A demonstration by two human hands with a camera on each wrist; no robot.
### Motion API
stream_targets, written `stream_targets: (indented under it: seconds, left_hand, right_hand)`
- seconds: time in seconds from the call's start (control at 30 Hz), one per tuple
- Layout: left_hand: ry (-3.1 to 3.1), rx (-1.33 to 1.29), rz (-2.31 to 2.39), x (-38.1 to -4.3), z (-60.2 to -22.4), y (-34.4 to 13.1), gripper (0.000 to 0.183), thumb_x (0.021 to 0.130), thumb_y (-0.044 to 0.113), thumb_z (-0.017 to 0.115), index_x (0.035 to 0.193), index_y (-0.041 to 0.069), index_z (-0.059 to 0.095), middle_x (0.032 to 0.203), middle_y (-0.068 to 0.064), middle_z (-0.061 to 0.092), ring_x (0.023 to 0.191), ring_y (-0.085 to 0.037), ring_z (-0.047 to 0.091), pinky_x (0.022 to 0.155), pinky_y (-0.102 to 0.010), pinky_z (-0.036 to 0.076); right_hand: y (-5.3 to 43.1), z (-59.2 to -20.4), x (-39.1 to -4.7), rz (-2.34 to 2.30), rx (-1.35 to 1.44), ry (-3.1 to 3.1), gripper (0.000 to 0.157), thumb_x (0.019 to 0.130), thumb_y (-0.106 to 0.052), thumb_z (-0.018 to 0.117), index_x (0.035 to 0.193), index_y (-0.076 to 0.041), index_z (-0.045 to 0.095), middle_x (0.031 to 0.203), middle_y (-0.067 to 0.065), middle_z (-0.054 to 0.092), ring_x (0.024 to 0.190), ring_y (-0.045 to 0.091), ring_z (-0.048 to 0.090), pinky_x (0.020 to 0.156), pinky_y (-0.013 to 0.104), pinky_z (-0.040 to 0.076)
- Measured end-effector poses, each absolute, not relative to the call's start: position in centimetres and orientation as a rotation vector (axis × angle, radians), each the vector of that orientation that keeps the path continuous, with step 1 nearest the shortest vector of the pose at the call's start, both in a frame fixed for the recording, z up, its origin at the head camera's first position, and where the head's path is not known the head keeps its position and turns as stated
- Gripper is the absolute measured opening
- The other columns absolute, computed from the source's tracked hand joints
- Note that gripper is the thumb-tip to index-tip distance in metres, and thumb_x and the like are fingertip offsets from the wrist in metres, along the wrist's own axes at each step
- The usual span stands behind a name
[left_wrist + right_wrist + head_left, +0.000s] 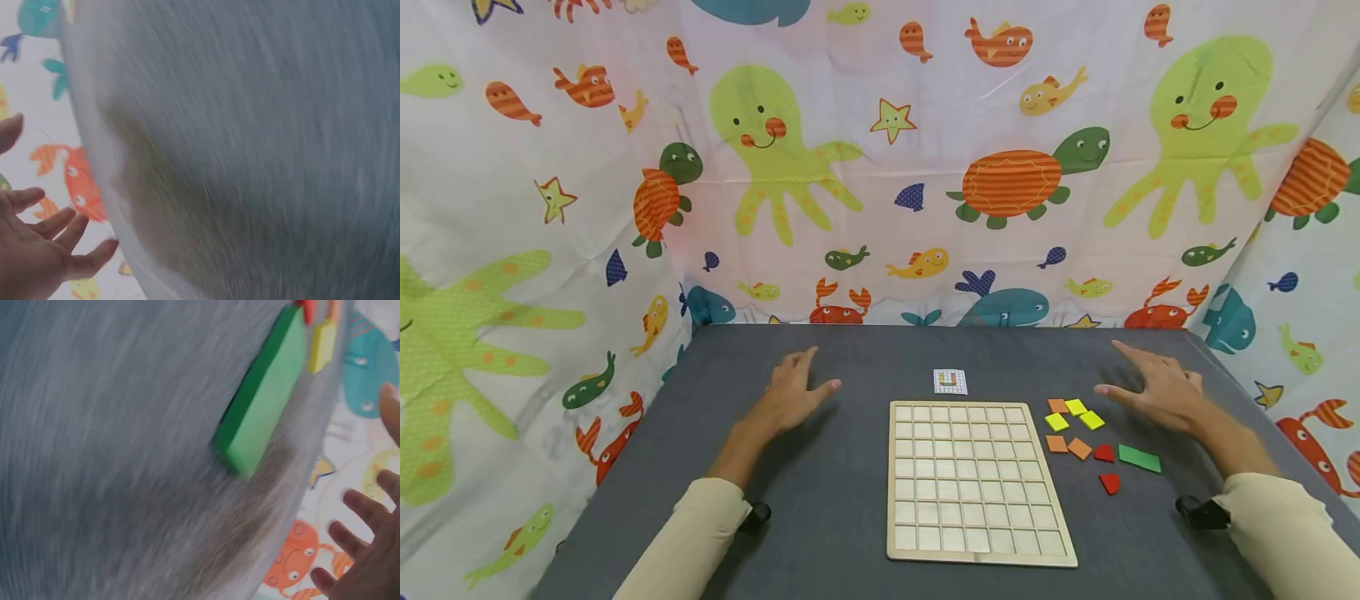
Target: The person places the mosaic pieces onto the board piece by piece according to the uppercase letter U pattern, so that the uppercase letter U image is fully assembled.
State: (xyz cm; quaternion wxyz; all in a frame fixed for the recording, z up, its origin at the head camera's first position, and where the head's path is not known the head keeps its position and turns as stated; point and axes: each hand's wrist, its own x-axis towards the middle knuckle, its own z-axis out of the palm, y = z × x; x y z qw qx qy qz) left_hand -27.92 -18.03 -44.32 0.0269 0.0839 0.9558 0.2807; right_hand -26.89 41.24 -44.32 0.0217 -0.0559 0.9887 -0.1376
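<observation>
My left hand (792,397) hovers over the grey table at the left of the wooden grid board (892,483), fingers spread and holding nothing. On the other side my right hand (1165,390) is held out above the table, also bare, thumb apart from the fingers. Nearest to it lie a green rectangular block (1139,458), yellow squares (1092,420), orange squares (1080,448) and two red pieces (1109,483). In the right wrist view the green block (265,394) appears large, with the right fingers (369,509) well apart from it. Blur covers much of both wrist views.
Behind the board lies a small pattern card (951,382) with a printed grid and a coloured shape. A curtain (865,292) with sea animals hangs along the table's back edge and both sides. Dark wrist straps (1202,512) sit at the sleeve cuffs.
</observation>
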Motion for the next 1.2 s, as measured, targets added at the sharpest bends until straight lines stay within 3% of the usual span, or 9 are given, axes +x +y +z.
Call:
stream_targets:
  seconds: [0.13,0.23,0.37,0.5,0.6,0.8,1.0,1.2]
  left_hand:
    - [2.892,0.287,1.084,-26.5,-43.7,-16.9,0.075,0.103,0.043,0.066,0.163,0.007,0.038,0.158,-0.025,0.043,0.144,-0.044,0.045,0.116,-0.069,0.042]
    - [2.844,0.302,1.225,-25.3,-43.6,-16.0,0.066,0.103,0.037,0.069,0.157,0.005,0.048,0.150,-0.022,0.054,0.133,-0.038,0.059,0.110,-0.061,0.052]
    - [2.706,0.280,1.398,-23.6,-43.7,-14.8,0.058,0.103,0.034,0.070,0.151,0.006,0.056,0.145,-0.018,0.061,0.120,-0.032,0.069,0.100,-0.052,0.061]
    - [2.472,0.251,1.583,-22.0,-43.9,-13.7,0.056,0.104,0.031,0.069,0.151,0.003,0.055,0.146,-0.020,0.059,0.121,-0.033,0.070,0.095,-0.047,0.065]
    - [2.300,0.235,1.694,-21.1,-44.2,-13.0,0.057,0.105,0.028,0.069,0.151,-0.002,0.053,0.149,-0.023,0.057,0.129,-0.035,0.064,0.094,-0.045,0.065]
    - [2.131,0.207,1.764,-19.4,-44.6,-11.7,0.059,0.105,0.027,0.068,0.152,-0.004,0.050,0.152,-0.025,0.053,0.133,-0.040,0.061,0.090,-0.042,0.067]
    - [2.023,0.192,1.804,-18.5,-45.3,-10.9,0.058,0.105,0.026,0.066,0.151,-0.006,0.050,0.146,-0.024,0.057,0.131,-0.037,0.061,0.089,-0.043,0.067]
    - [1.995,0.173,1.836,-18.1,-45.8,-10.4,0.058,0.104,0.025,0.067,0.149,-0.007,0.051,0.141,-0.022,0.060,0.130,-0.035,0.062,0.086,-0.042,0.068]
  right_hand:
    - [40.3,-44.1,-26.3,-0.502,-0.230,3.020,0.099,0.093,-0.067,0.067,0.160,0.001,0.038,0.153,0.040,0.042,0.135,0.062,0.037,0.093,0.081,0.033]
    - [39.7,-44.1,-25.8,-0.563,-0.294,2.980,0.090,0.092,-0.059,0.073,0.152,0.004,0.050,0.142,0.035,0.057,0.127,0.056,0.051,0.095,0.079,0.042]
    - [39.0,-44.2,-25.2,-0.626,-0.329,2.937,0.079,0.090,-0.051,0.079,0.144,0.004,0.059,0.127,0.026,0.068,0.112,0.043,0.063,0.086,0.064,0.059]
    - [38.4,-44.3,-24.7,-0.675,-0.342,2.907,0.071,0.089,-0.045,0.083,0.140,0.000,0.064,0.119,0.015,0.072,0.105,0.032,0.066,0.080,0.046,0.061]
    - [38.1,-44.4,-24.5,-0.694,-0.358,2.879,0.066,0.088,-0.042,0.084,0.138,-0.002,0.066,0.115,0.008,0.072,0.104,0.028,0.066,0.079,0.040,0.058]
    - [37.9,-44.6,-24.1,-0.705,-0.379,2.844,0.059,0.088,-0.034,0.086,0.136,-0.004,0.068,0.109,0.004,0.071,0.102,0.027,0.065,0.079,0.039,0.057]
    - [38.0,-44.9,-23.8,-0.724,-0.402,2.824,0.048,0.087,-0.020,0.084,0.130,-0.001,0.071,0.100,-0.001,0.069,0.092,0.019,0.062,0.072,0.028,0.053]
    - [38.1,-45.0,-23.8,-0.681,-0.384,2.834,0.041,0.089,-0.021,0.084,0.123,-0.002,0.075,0.102,0.002,0.070,0.092,0.020,0.062,0.075,0.032,0.055]
